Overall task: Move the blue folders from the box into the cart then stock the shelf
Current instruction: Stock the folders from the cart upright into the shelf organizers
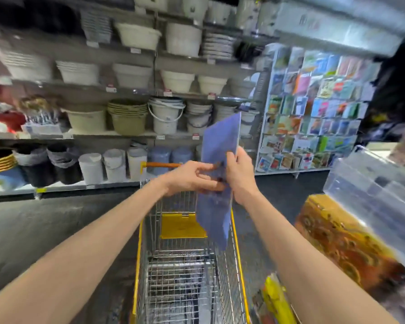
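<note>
A blue folder point(216, 160) stands nearly upright in the air above the yellow wire cart point(235, 242), its lower end hanging inside the basket. My right hand point(240, 176) grips its right edge, thumb on the near face. My left hand point(192, 177) pinches the folder from the left at about the same height. The cart basket below looks bare; its yellow child-seat flap point(182, 225) lies folded at the far end. The picture is motion-blurred.
Shelves of white and beige buckets and bins point(131, 76) fill the far wall. A greeting-card rack point(313, 108) stands to the right. At my right is an orange patterned box point(344, 244) with clear plastic sleeves point(374, 190) on top, and yellow packaging point(276, 300) beside the cart.
</note>
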{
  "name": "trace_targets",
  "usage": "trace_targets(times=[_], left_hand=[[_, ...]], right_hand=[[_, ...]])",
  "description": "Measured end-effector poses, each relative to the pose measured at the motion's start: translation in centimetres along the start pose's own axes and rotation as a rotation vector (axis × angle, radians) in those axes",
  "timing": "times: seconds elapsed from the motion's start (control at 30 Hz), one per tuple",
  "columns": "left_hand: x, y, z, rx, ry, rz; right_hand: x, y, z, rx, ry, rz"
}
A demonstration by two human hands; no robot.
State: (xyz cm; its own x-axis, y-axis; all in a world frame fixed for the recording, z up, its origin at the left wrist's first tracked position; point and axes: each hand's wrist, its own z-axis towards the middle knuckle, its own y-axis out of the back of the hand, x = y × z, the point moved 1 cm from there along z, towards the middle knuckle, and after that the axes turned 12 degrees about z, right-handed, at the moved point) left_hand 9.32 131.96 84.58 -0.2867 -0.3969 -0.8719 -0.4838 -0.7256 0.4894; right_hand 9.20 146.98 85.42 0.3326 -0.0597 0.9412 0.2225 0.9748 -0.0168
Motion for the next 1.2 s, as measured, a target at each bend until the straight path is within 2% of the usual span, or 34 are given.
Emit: trace_targets(times=[0.1, 0.23, 0.33, 0.5, 0.57, 0.67, 0.83, 0.93, 1.1, 1.2], left_hand=[[-5.0, 1.5, 0.9, -0.206, -0.069, -0.029], [-10.1, 2.9, 3.0, -0.659, -0.08, -0.049], [-14.7, 2.6, 4.2, -0.811, -0.048, -0.139], [-22.4, 0.7, 7.1, -0.635, -0.122, -0.435], [-25.4, -1.2, 8.6, -0.468, -0.155, -0.55], [-31.1, -5.0, 10.0, -0.248, -0.315, -0.637], [-41.6, -11.5, 10.2, -0.236, -0.463, -0.657], [-47.0, -15.1, 10.2, -0.167, -0.548, -0.738], [-53.2, -20.5, 8.3, -0.041, -0.681, -0.857], [-55.5, -23.4, 6.6, -0.035, -0.691, -0.882]], right_hand=[[5.8, 3.7, 0.8, 0.003, 0.054, 0.026], [13.8, 8.1, -0.9, -0.009, 0.114, 0.166], [19.2, 11.8, -2.5, -0.011, 0.131, 0.245], [28.0, 18.8, -5.6, -0.13, 0.217, 0.193], [31.1, 21.8, -6.9, -0.207, 0.258, 0.116], [35.2, 26.3, -8.6, -0.258, 0.306, 0.059], [41.6, 32.8, -12.4, -0.431, 0.349, -0.055], [45.2, 36.0, -15.3, -0.563, 0.367, -0.066], [48.5, 39.5, -22.1, -0.526, 0.323, -0.142], [49.0, 40.8, -26.3, -0.552, 0.314, -0.232]])
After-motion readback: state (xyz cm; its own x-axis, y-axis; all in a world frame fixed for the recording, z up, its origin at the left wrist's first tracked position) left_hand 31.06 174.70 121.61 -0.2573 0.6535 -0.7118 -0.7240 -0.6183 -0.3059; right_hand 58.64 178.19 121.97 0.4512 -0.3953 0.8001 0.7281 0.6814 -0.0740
